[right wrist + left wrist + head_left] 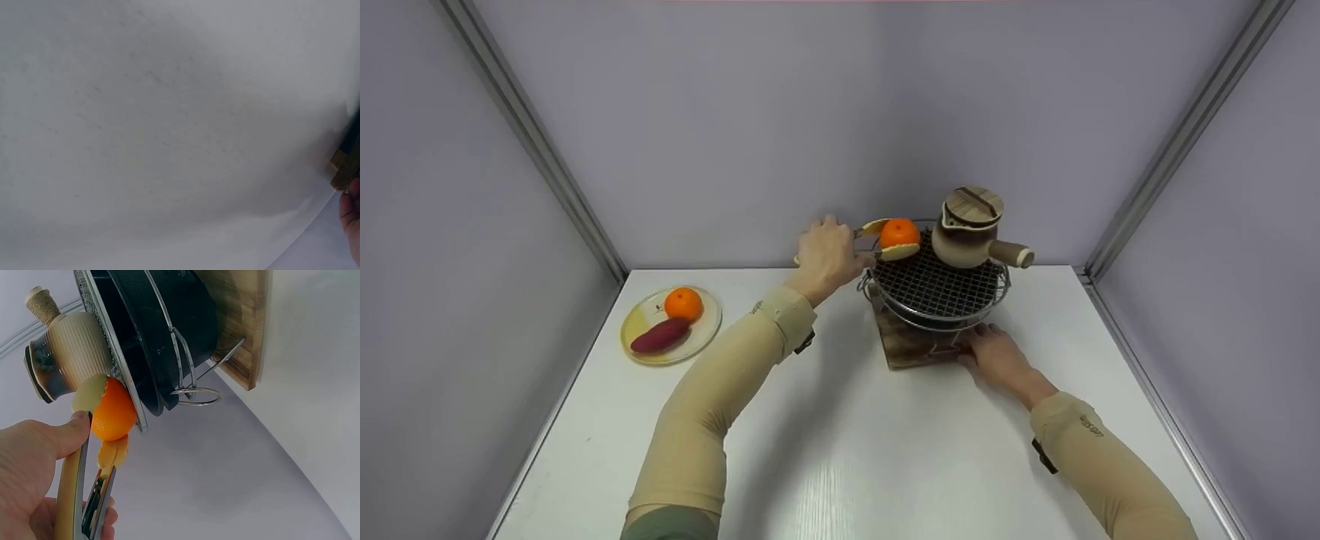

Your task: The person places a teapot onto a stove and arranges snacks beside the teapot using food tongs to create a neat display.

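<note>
My left hand (829, 255) grips a pair of tongs (71, 489) with yellow scalloped tips. Between those tips is an orange (899, 233), at the left rim of the round wire-mesh grill (941, 289). In the left wrist view the orange (115, 413) appears against the mesh edge; whether its weight rests there I cannot tell. Beneath the grill's dark bowl (185, 320) lies a wooden board (907, 345). My right hand (1001, 360) holds this board by its front right corner, only partly seen in the right wrist view.
A lidded teapot (964, 244) stands on the grill's back right, its side handle (1011, 253) pointing right. On the table's left, a plate (707, 337) bears another orange (683, 304) and a purple sweet potato (661, 335). Grey walls (735, 135) enclose the white table (840, 450).
</note>
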`<state>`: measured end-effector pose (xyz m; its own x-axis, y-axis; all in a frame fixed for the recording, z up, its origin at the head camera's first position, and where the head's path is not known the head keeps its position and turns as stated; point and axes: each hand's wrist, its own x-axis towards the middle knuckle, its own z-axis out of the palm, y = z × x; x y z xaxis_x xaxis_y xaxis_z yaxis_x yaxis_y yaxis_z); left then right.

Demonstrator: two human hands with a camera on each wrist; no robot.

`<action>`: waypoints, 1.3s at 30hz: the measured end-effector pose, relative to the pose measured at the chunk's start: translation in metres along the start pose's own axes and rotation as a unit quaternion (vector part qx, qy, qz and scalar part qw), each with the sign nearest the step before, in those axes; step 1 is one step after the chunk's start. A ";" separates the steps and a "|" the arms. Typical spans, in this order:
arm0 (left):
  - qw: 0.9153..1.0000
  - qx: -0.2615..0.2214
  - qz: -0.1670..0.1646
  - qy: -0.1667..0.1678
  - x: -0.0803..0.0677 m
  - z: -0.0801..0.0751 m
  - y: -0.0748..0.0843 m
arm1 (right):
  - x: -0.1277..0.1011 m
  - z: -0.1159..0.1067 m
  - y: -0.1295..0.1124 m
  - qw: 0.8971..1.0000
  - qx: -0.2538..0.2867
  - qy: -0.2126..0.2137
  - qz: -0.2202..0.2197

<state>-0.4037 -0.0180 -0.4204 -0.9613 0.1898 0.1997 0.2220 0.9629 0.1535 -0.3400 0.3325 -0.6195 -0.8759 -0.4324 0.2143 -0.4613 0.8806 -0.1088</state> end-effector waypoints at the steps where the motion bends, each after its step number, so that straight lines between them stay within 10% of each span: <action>1: 1.000 0.003 0.000 0.000 0.000 0.000 0.001 | 0.000 0.000 0.000 1.000 0.001 -0.002 0.001; 39: 1.000 0.003 0.013 0.016 -0.004 0.012 0.005 | -0.001 0.002 0.000 1.000 0.009 -0.006 0.023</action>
<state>-0.4005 -0.0116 -0.4319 -0.9496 0.2088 0.2337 0.2459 0.9588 0.1426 -0.3394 0.3322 -0.6217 -0.8974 -0.3945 0.1977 -0.4237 0.8955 -0.1360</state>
